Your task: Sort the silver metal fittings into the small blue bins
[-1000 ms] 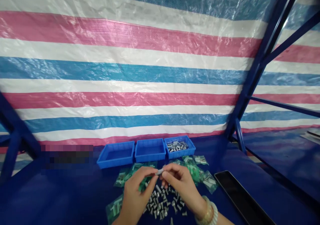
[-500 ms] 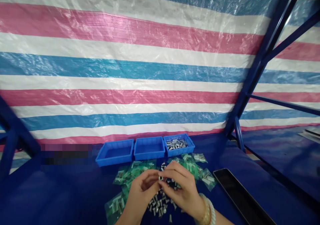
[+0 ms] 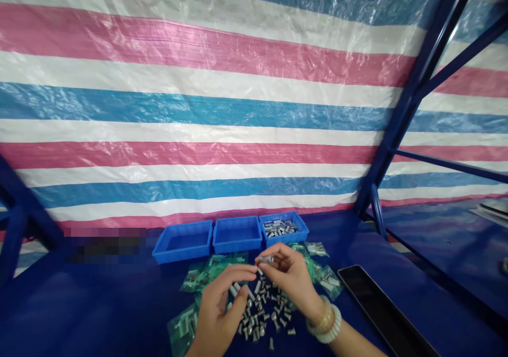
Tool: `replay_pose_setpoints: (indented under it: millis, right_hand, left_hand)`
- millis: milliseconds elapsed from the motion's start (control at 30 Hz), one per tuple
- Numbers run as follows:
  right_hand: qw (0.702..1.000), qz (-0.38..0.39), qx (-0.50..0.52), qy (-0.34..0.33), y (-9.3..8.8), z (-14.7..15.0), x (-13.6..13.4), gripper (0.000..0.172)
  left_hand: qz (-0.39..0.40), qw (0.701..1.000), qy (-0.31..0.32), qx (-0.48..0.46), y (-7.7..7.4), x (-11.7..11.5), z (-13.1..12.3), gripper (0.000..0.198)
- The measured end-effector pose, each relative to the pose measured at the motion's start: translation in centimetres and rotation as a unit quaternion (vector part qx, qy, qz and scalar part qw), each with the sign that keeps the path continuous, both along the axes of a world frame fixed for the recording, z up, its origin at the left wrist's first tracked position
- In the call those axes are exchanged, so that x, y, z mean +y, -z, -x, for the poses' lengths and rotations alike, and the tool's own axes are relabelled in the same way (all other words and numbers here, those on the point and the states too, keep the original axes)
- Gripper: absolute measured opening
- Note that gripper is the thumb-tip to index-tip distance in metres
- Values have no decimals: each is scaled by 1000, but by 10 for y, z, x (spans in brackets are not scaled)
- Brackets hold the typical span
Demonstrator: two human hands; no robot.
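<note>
Light catches on a small silver cylinder [image 3: 266,259] pinched between the thumb and fingers of the right hand [image 3: 292,277], its bright end turned toward the right side of the desk [image 3: 119,309]. The left hand [image 3: 220,304] is unclenched, thumb well apart from forefinger; the forefinger's tip comes right beside the right fingertips, and whether they touch I can't tell. Pale cylinders show behind the left thumb, probably lying on the desktop.

Below both hands spreads a heap of screws [image 3: 254,322], with green-tinted bags [image 3: 182,328] around it. Along the far edge stands a row of blue trays; the right-hand tray [image 3: 291,238] holds more silver pieces. A dark flat device [image 3: 381,304] lies toward the desk's right side.

To my eye, so slight a piece wants a light pinch near its middle, both ends uncovered, the left fingertips close enough to steady it, and the hands low over the heap in case it slips.
</note>
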State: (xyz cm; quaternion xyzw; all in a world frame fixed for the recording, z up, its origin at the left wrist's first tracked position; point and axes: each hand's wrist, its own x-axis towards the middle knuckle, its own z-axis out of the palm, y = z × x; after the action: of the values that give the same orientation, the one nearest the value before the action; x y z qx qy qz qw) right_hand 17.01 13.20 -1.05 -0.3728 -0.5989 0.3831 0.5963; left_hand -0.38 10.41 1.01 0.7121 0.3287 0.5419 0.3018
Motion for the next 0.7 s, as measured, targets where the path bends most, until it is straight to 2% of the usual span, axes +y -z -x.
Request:
replay_pose_setpoints:
  millis: [67,133,200,300,400,500,600,700]
  right_hand:
    - [991,-50,-88,93,-5,-17,15,13]
    - [977,-70,-128,152,-7,-35,33,16]
    - [964,-77,-169,190,-5,-53,51,20]
    - [948,-77,-227,210,5,-69,64,32]
    - [936,-86,-284,190,12,-70,57,34]
    - [921,-113,-357,110,11,-56,39,22]
    - [887,-141,-439,14,8,-37,24,21]
    - [846,-153,-511,-22,7,-27,17,26]
  left_hand:
    - [21,1000,-20,-7,1,3,3,22]
    - [35,999,-35,-5,3,7,4,21]
    - [41,998,-43,0,5,10,4,20]
    - [46,997,-55,17,8,14,5,19]
    - [45,994,-79,61,9,18,7,18]
    - [34,989,-99,101,9,23,11,19]
    - [18,987,-107,116,8,24,12,20]
    - [9,987,-109,119,8,24,12,20]
